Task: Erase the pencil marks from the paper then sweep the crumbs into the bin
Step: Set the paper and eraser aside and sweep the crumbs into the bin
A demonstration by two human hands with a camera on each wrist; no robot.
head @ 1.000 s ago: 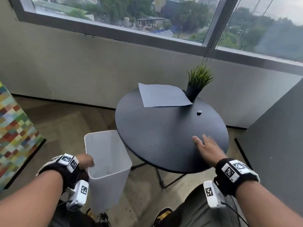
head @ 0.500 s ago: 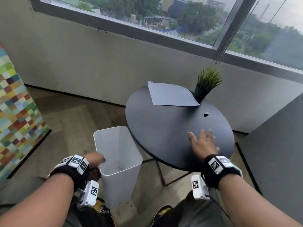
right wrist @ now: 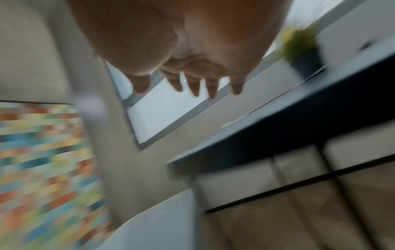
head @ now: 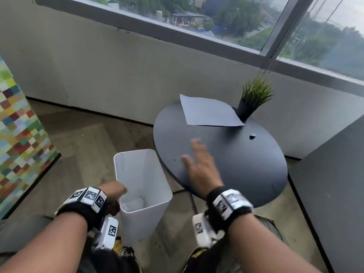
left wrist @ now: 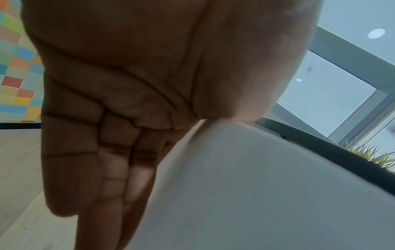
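Observation:
The grey paper [head: 208, 113] lies flat at the far side of the round black table [head: 240, 166]. A small dark eraser [head: 252, 136] sits to the right of the paper. My right hand [head: 194, 152] is open and blurred, palm down over the table's left part, close to the edge. The white bin [head: 145, 219] stands on the floor against that edge. My left hand [head: 116, 192] grips the bin's near-left rim, thumb over the rim and fingers [left wrist: 119, 169] down its outer wall [left wrist: 256, 186]. In the right wrist view the spread fingers [right wrist: 194, 88] hold nothing.
A potted green plant [head: 254, 97] stands at the table's far right, touching the paper's corner. A colourful chequered panel [head: 17, 134] is at the left, a dark grey panel [head: 331, 194] at the right. A wall with a window lies behind the table.
My right hand has swept leftward over the table, from its front right toward the edge by the bin. My left hand has kept its hold on the bin's rim.

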